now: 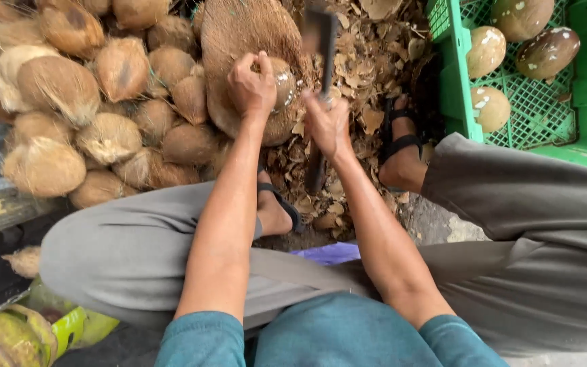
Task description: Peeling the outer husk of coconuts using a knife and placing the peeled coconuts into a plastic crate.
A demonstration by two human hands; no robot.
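Brown part-husked round coconut sits on a big fibrous husk block, left hand closed over it; just right, right hand grips dark cleaver, blade upright beside coconut.

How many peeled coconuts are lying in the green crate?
4 peeled coconuts show in the green crate: one at the top edge, one at upper right, one by the left wall, one lower left. More may lie outside the picture.
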